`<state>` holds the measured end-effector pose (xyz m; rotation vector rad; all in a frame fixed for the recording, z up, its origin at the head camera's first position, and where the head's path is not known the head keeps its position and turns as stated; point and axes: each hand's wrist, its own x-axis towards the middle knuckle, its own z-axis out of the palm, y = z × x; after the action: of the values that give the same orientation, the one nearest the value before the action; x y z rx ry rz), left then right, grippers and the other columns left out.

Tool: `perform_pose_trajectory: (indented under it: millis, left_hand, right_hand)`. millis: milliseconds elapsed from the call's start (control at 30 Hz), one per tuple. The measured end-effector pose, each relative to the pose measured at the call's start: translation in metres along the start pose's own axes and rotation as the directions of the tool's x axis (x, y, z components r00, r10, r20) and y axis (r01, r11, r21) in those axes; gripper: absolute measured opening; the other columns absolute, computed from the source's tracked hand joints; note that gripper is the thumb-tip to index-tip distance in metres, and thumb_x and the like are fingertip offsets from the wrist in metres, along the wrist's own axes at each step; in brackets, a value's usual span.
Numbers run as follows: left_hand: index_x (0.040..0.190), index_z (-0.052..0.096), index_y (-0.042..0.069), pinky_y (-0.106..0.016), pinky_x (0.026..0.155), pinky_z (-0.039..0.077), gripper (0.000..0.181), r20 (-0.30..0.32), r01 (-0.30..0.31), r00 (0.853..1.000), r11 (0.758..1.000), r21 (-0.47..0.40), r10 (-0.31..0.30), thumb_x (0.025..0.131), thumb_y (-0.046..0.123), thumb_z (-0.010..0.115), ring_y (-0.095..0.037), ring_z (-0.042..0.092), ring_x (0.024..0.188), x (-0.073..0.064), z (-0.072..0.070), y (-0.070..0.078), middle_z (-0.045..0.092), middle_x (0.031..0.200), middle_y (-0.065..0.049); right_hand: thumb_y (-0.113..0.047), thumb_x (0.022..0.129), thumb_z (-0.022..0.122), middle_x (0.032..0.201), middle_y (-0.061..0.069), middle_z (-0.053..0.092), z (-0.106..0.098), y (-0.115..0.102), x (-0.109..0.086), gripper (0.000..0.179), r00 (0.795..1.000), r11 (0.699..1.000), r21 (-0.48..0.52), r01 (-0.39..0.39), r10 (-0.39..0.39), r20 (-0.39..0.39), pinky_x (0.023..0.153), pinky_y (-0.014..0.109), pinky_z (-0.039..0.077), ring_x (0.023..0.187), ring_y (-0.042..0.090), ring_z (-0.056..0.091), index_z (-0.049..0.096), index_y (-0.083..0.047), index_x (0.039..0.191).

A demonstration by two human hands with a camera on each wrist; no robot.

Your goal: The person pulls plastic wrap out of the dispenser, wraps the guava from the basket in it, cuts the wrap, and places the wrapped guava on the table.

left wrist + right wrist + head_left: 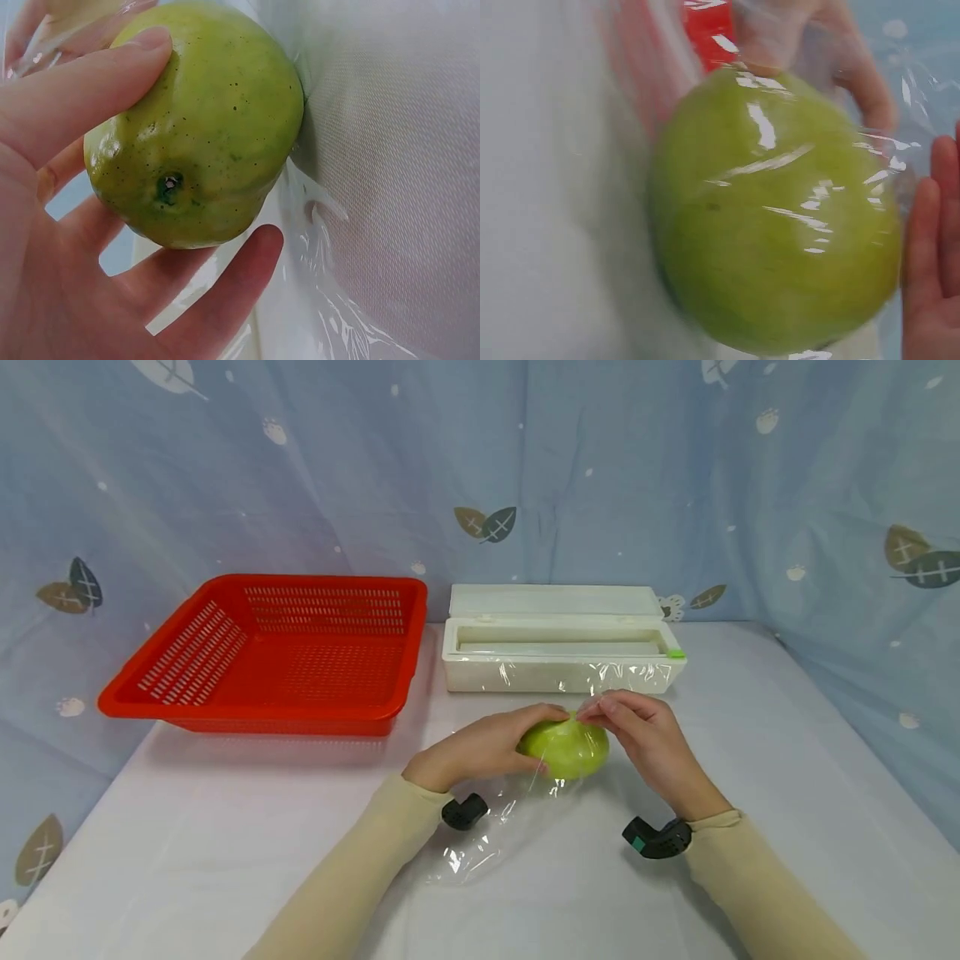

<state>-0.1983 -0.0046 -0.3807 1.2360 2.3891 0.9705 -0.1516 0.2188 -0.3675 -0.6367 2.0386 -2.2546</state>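
A yellow-green, speckled pear [566,750] is held just above the white table, with clear plastic wrap [472,856] around part of it. My left hand [487,743] grips the pear from the left; in the left wrist view its thumb lies over the skin [217,112] and the fingers curve beneath. The dark hollow at one end faces that camera. At the pear's upper right, my right hand [652,735] pinches a bit of the film between bunched fingertips. In the right wrist view, shiny film stretches across the pear [780,225]. Loose film trails toward the table's front.
Behind the hands stands a white plastic-wrap dispenser box [562,677], lid raised, a roll [558,648] inside. A red slotted basket [277,725] sits at the back left. Blue leaf-print cloth [600,485] hangs behind the table. Each wrist bears a black camera.
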Motion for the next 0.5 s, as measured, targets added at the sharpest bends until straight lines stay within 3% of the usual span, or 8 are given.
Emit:
perform_pose_trajectory:
  millis: [233,500]
  left_hand:
    - [0.130,0.037,0.031,-0.027,0.090,0.037,0.064,0.004,0.009,1.000,1.000,-0.020,-0.009,0.077,0.025,0.070,-0.005,0.045,0.102,0.001,-0.001,-0.002,0.042,0.126,0.017]
    - [0.130,0.035,0.036,-0.028,0.090,0.037,0.065,-0.006,-0.011,1.000,1.000,-0.014,0.011,0.076,0.029,0.071,-0.005,0.046,0.102,0.002,0.000,-0.005,0.044,0.123,0.018]
  right_hand:
    - [-0.009,0.093,0.046,0.100,0.012,0.060,0.005,0.013,0.001,0.021,0.997,0.999,0.013,0.038,-0.037,-0.074,0.092,0.033,0.039,0.102,0.027,0.052,0.060,0.006,0.099]
    - [-0.016,0.092,0.049,0.106,0.013,0.057,0.010,0.021,0.002,0.024,0.990,0.980,-0.200,0.010,-0.037,-0.136,0.087,0.026,0.042,0.105,0.025,0.050,0.061,0.004,0.095]
